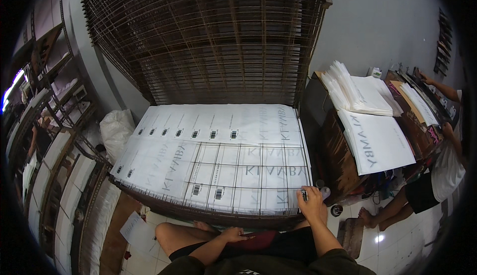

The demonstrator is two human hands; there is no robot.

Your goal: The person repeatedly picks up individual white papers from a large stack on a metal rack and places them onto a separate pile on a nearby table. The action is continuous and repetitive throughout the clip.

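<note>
In front of me, printed white sheets [149, 163] lie in overlapping rows on a low wire drying rack, some showing through the thin dark bars of a wire grid [238, 166]. My right hand [310, 203] is at the near right corner of the rack, its fingers curled round a small dark and silvery piece. I cannot make out whether that is part of the rack or a loose thing. My left hand [232, 235] rests low over my lap, fingers stretched out to the right beside a dark red patch of cloth [256, 240].
Raised wire racks [203, 36] tower behind the sheets. On the right, a wooden stand [340, 146] bears a stack of white sheets [370, 94]; another person [449, 171] works beyond it. A plastic bag [117, 131] and shelving [54, 175] stand left. A bottle [324, 192] is beside my right hand.
</note>
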